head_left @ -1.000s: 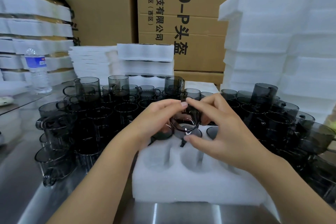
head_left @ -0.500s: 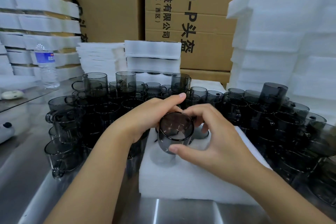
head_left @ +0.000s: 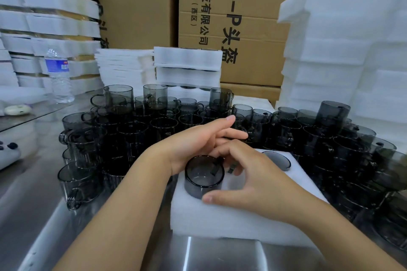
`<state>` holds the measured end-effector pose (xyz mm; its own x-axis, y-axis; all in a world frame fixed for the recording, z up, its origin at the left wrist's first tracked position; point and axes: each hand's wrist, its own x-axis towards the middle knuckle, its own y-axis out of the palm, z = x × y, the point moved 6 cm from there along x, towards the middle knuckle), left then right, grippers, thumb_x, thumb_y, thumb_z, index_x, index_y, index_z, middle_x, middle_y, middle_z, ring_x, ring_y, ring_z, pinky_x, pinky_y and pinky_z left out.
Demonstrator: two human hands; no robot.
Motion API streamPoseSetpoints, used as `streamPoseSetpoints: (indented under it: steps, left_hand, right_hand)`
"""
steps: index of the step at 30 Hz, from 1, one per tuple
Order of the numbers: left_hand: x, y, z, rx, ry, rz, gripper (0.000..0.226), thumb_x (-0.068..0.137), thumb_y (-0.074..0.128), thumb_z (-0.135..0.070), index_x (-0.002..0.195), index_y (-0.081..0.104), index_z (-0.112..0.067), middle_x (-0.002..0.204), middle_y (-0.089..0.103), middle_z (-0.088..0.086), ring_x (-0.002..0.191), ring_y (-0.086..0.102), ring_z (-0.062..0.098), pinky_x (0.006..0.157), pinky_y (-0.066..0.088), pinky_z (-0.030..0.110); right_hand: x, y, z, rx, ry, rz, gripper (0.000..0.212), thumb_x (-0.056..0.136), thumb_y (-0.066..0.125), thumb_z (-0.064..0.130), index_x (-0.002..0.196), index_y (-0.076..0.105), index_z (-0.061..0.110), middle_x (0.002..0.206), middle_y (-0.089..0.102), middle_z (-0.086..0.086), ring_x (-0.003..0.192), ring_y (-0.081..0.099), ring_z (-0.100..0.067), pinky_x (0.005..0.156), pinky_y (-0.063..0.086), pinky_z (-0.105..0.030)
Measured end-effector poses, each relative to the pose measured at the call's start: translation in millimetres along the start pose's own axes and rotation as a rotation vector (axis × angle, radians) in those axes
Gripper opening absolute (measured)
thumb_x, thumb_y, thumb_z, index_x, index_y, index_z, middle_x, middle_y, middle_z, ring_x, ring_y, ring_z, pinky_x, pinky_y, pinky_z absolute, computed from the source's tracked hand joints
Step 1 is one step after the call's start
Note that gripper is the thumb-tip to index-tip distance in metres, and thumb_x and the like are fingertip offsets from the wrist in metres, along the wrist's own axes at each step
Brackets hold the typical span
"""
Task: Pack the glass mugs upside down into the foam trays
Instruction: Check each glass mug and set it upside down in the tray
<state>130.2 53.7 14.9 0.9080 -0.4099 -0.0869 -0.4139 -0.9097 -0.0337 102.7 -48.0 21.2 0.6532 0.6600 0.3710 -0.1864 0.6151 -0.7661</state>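
A smoky grey glass mug (head_left: 203, 174) sits upside down in the near-left pocket of the white foam tray (head_left: 198, 220). The right hand (head_left: 259, 182) curls its grip round it; the left hand (head_left: 193, 145) lies spread behind. Likely fragile, slick: hold the sidewall.

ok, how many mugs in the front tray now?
2: near mug front-left, between left hand and right hand; far mug at the tray's back right. Hands may hide more.
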Motion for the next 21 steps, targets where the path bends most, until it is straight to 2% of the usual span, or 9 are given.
streamPoseSetpoints:
  steps: [4,7,10,12,14,16,18,19,21]
  left_hand:
    - [1,-1,0,0.104,0.032,-0.019,0.053,0.077,0.052,-0.063,0.112,0.069,-0.028,0.113,0.071,0.009,0.101,0.067,0.023,0.095,0.047,0.034]
    - [-1,2,-4,0.205,0.095,-0.064,0.043,0.079,0.055,-0.061,0.108,0.071,-0.032,0.106,0.072,0.010,0.086,0.068,0.016,0.084,0.047,0.027]
    - [1,3,-6,0.281,0.167,-0.149,0.041,0.079,0.061,-0.054,0.105,0.071,-0.025,0.103,0.071,0.015,0.080,0.066,0.018,0.079,0.049,0.027]
    - [3,5,-8,0.348,0.232,-0.216,0.026,0.088,0.062,-0.042,0.102,0.072,-0.022,0.094,0.074,0.009,0.077,0.067,0.014,0.070,0.052,0.021]
    - [3,7,-9,0.405,0.297,-0.263,0.020,0.092,0.059,-0.034,0.098,0.073,-0.022,0.088,0.074,0.004,0.074,0.067,0.010,0.064,0.051,0.017]
    - [3,7,-8,0.491,0.329,-0.310,0.021,0.093,0.057,-0.036,0.095,0.073,-0.022,0.088,0.074,-0.004,0.081,0.068,0.007,0.073,0.054,0.020]
    - [4,10,-6,0.641,0.326,-0.348,0.032,0.092,0.051,-0.047,0.090,0.072,-0.023,0.090,0.073,-0.009,0.088,0.066,0.006,0.084,0.052,0.030]
    - [4,13,-5,0.693,0.314,-0.346,0.040,0.090,0.045,-0.052,0.088,0.071,-0.022,0.089,0.072,-0.007,0.088,0.065,0.008,0.085,0.051,0.035]
    - [3,17,-4,0.724,0.312,-0.332,0.046,0.088,0.039,-0.055,0.084,0.068,-0.020,0.084,0.071,-0.004,0.084,0.064,0.011,0.082,0.051,0.039]
  right_hand:
    - [1,1,2,-0.028,-0.032,0.003,0.046,0.057,0.064,0.071,0.096,0.049,0.052,0.114,0.049,0.035,0.104,0.045,0.012,0.079,0.032,-0.001]
    - [2,0,4,-0.023,-0.048,-0.006,0.041,0.058,0.068,0.066,0.092,0.048,0.052,0.107,0.049,0.038,0.100,0.045,0.015,0.078,0.032,-0.001]
    - [1,2,2,-0.044,-0.022,0.014,0.041,0.057,0.064,0.072,0.089,0.049,0.052,0.102,0.047,0.033,0.098,0.044,0.014,0.077,0.033,-0.002]
    - [1,2,-2,-0.090,0.036,0.016,0.037,0.055,0.058,0.079,0.078,0.047,0.052,0.100,0.043,0.030,0.096,0.041,0.016,0.075,0.034,-0.002]
    - [0,1,-5,-0.101,0.069,-0.007,0.031,0.056,0.057,0.077,0.067,0.046,0.050,0.097,0.043,0.028,0.093,0.040,0.017,0.074,0.033,-0.001]
    - [0,0,-4,-0.096,0.061,-0.018,0.030,0.058,0.060,0.072,0.062,0.052,0.044,0.094,0.048,0.025,0.091,0.042,0.016,0.074,0.036,-0.004]
    - [1,2,-3,-0.090,0.031,0.002,0.038,0.063,0.065,0.066,0.069,0.069,0.029,0.095,0.057,0.016,0.094,0.045,0.010,0.077,0.041,-0.013]
    - [1,3,-3,-0.091,0.026,0.015,0.044,0.064,0.066,0.064,0.076,0.073,0.022,0.096,0.060,0.012,0.096,0.045,0.008,0.078,0.042,-0.015]
    - [1,4,-4,-0.099,0.036,0.035,0.051,0.065,0.064,0.067,0.082,0.075,0.020,0.097,0.065,0.007,0.097,0.048,0.008,0.078,0.044,-0.018]
